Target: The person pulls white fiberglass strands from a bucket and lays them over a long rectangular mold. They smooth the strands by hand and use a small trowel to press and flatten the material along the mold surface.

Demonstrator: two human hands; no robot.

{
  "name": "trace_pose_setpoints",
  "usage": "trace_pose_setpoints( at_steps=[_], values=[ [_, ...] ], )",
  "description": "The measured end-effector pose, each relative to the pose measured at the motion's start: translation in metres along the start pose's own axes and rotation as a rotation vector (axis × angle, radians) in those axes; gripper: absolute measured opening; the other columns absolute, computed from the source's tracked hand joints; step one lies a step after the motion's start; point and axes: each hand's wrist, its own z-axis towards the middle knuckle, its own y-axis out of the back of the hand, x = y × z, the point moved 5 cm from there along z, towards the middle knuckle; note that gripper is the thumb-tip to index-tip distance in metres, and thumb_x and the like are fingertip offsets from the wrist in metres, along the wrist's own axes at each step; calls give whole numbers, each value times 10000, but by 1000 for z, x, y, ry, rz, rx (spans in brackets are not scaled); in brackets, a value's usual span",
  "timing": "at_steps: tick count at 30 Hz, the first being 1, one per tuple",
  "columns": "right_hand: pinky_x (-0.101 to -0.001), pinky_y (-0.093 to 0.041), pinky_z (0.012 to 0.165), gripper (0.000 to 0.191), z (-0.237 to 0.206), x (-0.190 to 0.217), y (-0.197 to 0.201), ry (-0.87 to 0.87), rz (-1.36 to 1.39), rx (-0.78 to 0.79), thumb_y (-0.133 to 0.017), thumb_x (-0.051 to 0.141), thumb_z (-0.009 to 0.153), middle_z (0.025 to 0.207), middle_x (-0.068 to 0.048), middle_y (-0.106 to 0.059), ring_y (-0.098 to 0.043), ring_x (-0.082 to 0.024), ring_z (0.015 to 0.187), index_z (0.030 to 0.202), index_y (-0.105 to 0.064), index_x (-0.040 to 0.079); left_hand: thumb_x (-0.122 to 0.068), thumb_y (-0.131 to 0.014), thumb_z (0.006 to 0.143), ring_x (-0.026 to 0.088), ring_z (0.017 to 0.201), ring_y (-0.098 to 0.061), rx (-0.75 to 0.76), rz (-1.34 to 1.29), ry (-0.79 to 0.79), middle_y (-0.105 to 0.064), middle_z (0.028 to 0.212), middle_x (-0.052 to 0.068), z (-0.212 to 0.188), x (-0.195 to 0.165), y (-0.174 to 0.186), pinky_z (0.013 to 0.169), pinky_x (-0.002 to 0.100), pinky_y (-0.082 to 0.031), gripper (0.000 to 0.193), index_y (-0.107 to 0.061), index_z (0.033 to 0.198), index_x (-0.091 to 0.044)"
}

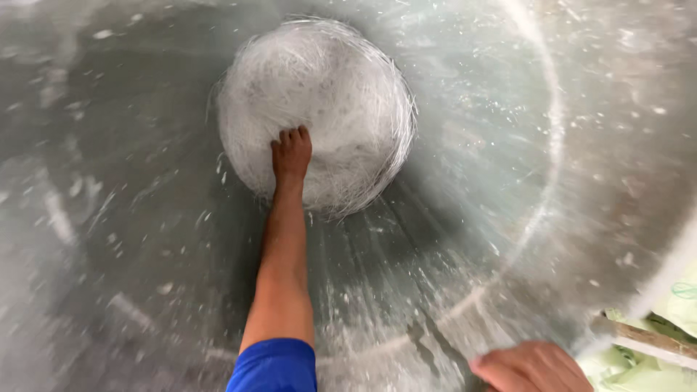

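Deep in the grey tub [552, 145], left hand [291, 154] flat, unclenched, on white fibre mass [341, 87]; right hand [530, 369] on rim, grip unclear.

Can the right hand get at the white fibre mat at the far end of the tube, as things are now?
Probably not without moving. The right hand rests at the near rim of the tube, while the white fibre mat lies deep inside. Nothing blocks the way; only the left hand touches it.

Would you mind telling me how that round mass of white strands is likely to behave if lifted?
The white strand mass looks loose and wispy at its edges, so probably floppy and light. It may shed stray fibres. The left hand presses on it.
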Motion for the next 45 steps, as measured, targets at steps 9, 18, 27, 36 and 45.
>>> trace_pose_setpoints(
  at_steps=[9, 18, 27, 36, 45],
  values=[
    [-357, -537, 598, 175, 110, 118, 88, 61, -143, -487, -617, -44, 729, 737, -70, -717, -683, -226, 666, 802, -731, 66, -66, -583, 900, 409, 931, -687, -163, -404, -16, -597, 1271, 259, -24, 26, 216, 767, 465, -604, 252, -718, 1110, -105],
    [-532, -299, 1165, 1009, 213, 231, 190, 353, -51, -203, -899, 257, 685, 1512, -250, -455, -389, -444, 1421, 1510, -348, 70, -44, -637, 803, 398, 994, -707, -158, -537, -151, -637, 1272, 165, -139, 1, 414, 832, 506, -573, 361, -726, 1144, -126],
    [-422, -525, 1059, 793, 169, 263, 259, 429, 430, -303, -955, 122, 645, 1451, -177, -572, -619, -316, 1312, 1343, -585, 63, 6, -835, 671, 300, 1055, -695, -674, -1129, -371, -642, 1124, 85, -204, -28, 539, 923, 367, -568, 577, -614, 1182, -149],
    [-375, -612, 861, 372, 138, 256, 308, 193, 805, -609, -793, 79, 852, 1071, -174, -771, -767, -280, 980, 1194, -681, -14, -321, -993, 551, 499, 1423, -331, -494, -749, -327, -307, 1516, 343, -256, -22, 652, 1104, 703, -208, 1375, -64, 1510, 8],
    [-452, -580, 936, 495, 43, 327, 376, 105, 1311, -1022, -678, 146, 917, 1172, -227, -684, -694, -341, 1073, 1319, -510, -88, -115, -648, 920, 394, 1095, -697, -184, -1319, -592, -695, 1186, 232, -293, -46, 640, 952, 450, -558, 471, -564, 1373, -13]
  ],
)
